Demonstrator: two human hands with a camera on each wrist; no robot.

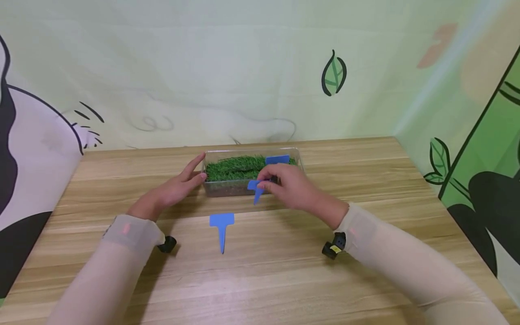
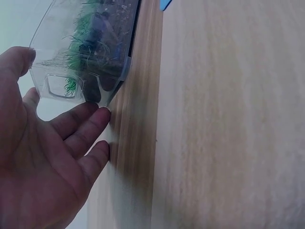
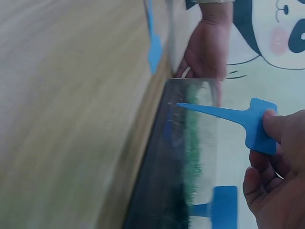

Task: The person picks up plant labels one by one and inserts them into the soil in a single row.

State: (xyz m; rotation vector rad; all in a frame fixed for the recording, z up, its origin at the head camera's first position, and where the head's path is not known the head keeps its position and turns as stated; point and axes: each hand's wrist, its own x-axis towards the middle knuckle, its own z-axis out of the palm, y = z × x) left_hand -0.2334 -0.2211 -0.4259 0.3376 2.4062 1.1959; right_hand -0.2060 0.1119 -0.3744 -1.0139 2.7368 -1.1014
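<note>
A clear plastic box point(image 1: 227, 189) holds green grass point(image 1: 235, 167) over dark soil. My left hand point(image 1: 174, 194) touches its left end with fingers extended; in the left wrist view the fingertips point(image 2: 97, 117) are right at the box's corner. Over the front rim, my right hand point(image 1: 294, 187) pinches a blue T-shaped plant label point(image 1: 256, 186) by its wide head, the pointed stem downward. Another blue plant label point(image 1: 277, 159) stands in the grass at the right, its head above the rim. A third label point(image 1: 222, 225) lies flat on the table, in front of the box.
The wooden table point(image 1: 260, 280) runs back to a pale green printed cloth point(image 1: 203, 81) behind the box. Small black cameras point(image 1: 167, 244) hang from both sleeves close over the tabletop.
</note>
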